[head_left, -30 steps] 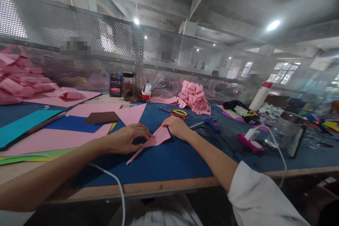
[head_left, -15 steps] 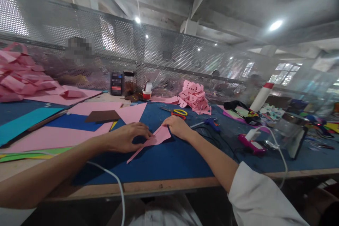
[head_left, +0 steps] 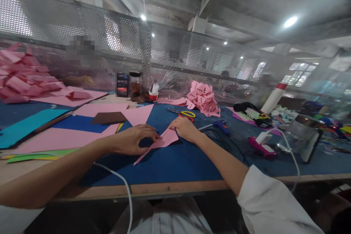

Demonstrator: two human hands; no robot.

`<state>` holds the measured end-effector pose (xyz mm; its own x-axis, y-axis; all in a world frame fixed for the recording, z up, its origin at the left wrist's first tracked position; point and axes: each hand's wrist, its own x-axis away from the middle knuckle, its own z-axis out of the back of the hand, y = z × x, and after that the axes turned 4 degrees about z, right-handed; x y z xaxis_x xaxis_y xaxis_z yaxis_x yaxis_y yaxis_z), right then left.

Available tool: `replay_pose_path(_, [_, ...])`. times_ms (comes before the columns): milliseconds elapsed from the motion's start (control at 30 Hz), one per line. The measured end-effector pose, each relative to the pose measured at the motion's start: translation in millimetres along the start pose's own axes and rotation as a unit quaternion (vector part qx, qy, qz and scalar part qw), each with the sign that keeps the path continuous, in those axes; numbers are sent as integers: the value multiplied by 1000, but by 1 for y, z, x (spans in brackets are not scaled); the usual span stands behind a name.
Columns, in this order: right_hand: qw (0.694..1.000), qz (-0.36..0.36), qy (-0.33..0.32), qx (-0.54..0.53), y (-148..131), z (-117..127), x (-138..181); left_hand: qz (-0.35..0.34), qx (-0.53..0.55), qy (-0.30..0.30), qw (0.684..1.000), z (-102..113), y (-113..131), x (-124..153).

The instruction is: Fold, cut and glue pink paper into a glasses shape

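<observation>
A long pointed piece of pink paper (head_left: 161,143) lies on the blue table mat (head_left: 181,161), its tip toward me. My left hand (head_left: 134,139) curls over its left edge, fingertips pinching the paper. My right hand (head_left: 185,129) presses down on the paper's far right corner with its fingers bent. Both hands are on the same piece.
Yellow-handled scissors (head_left: 185,114) lie just beyond my right hand. A blue glue gun (head_left: 219,126) and a pink glue gun (head_left: 261,147) with cables lie to the right. Pink paper piles (head_left: 204,98), large pink sheets (head_left: 55,139) and a brown card (head_left: 109,117) are around. Mesh fence behind.
The hands and paper have barely moved; the view has shifted slightly, so everything sits a little higher and further right.
</observation>
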<state>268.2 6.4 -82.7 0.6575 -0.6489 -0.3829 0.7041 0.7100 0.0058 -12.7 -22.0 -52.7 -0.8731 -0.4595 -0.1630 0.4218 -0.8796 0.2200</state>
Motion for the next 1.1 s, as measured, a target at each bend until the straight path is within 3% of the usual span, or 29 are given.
replay_pose_path(133, [997,62,18,-36,-15,5,-5,1,3,3,1000,-1,2,0])
replay_pose_path(300, [992,112,-8,-54,-30,5,-7,3,3,10,1000,-1,6,0])
replay_pose_path(1100, [999,35,-7,-4,-3,-4,1,-8,32,20,999,-3,6,0])
